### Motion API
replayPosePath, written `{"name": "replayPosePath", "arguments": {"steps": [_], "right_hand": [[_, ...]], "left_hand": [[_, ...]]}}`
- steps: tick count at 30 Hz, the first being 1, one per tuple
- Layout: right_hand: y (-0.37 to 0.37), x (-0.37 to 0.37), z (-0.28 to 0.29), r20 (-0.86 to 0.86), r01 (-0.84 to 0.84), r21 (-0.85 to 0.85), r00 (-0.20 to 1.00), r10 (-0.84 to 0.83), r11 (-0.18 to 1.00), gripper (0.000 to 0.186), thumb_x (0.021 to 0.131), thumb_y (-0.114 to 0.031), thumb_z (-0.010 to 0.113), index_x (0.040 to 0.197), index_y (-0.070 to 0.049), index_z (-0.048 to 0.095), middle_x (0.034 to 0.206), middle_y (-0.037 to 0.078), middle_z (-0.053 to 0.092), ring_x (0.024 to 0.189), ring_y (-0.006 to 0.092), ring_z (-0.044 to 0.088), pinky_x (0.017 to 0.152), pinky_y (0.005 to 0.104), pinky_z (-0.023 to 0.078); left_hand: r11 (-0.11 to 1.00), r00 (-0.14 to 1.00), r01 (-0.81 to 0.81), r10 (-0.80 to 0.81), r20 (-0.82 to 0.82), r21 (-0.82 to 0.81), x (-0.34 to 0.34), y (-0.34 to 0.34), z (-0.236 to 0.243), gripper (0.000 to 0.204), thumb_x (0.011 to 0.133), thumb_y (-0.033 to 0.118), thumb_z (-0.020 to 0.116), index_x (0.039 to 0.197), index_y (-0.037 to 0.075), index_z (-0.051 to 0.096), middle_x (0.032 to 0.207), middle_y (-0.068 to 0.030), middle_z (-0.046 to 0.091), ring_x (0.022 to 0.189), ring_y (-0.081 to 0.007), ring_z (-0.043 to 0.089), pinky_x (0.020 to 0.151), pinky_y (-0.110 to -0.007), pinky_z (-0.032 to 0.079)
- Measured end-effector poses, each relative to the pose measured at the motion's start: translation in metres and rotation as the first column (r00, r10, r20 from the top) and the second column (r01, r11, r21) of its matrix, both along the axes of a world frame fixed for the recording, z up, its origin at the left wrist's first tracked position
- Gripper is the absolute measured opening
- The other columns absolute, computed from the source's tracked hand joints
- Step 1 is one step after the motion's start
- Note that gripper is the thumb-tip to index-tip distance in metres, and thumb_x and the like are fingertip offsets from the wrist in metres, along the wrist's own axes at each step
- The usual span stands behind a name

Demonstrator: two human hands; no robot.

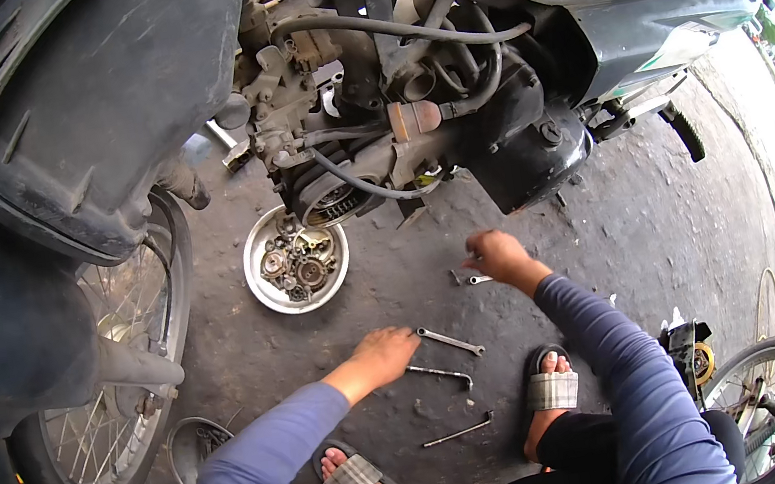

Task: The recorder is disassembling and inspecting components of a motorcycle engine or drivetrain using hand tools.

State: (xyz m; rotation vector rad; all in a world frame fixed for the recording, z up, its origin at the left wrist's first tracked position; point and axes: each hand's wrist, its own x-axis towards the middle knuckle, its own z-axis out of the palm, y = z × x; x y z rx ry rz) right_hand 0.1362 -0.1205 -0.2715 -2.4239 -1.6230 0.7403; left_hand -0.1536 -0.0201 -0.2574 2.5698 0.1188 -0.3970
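My left hand (382,355) reaches down to the dark ground, its fingers curled beside a silver wrench (450,340) that lies just to its right. Whether the fingers touch the wrench is unclear. My right hand (501,257) hovers low over the ground farther ahead, fingers bent above a small silver spanner (479,279) and a small bolt-like piece. Two more thin metal tools lie between my sandalled feet: a bent bar (439,371) and another (459,431). Ahead stands the exposed engine (360,117) of a motorcycle, with hoses and an open side.
A round metal bowl (262,287) holding several gears and small engine parts sits on the ground under the engine. The motorcycle's spoked front wheel (106,420) and dark fender are on the left. Another wheel (764,382) and a small machine part stand at the lower right.
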Motion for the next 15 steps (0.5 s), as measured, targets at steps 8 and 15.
{"name": "replayPosePath", "arguments": {"steps": [8,15], "right_hand": [[0.023,-0.088,-0.025,0.124,0.074,0.000,0.990,-0.073,0.997,0.026,0.074,-0.020,0.076,0.089,-0.002,0.065,0.082,0.015,0.068,0.079,0.0310,0.067,0.073,0.0408,0.053],[0.097,-0.133,0.018,-0.878,0.475,0.026,0.432,-0.208,0.880,0.029,0.077,-0.025,0.076,0.083,0.001,0.066,0.073,0.013,0.067,0.067,0.0221,0.066,0.063,0.0348,0.053]], "left_hand": [[0.963,0.952,0.266,-0.257,-0.165,0.034,0.014,-0.069,-0.036,0.020,0.089,0.015,0.050,0.099,0.006,0.064,0.109,-0.0137,0.062,0.106,-0.0295,0.060,0.088,-0.042,0.048],[0.992,0.996,0.086,-0.085,0.017,-0.087,-0.030,-0.077,-0.026,0.019,0.093,0.019,0.048,0.101,0.008,0.062,0.093,-0.0138,0.066,0.091,-0.0306,0.066,0.080,-0.046,0.050]]}}
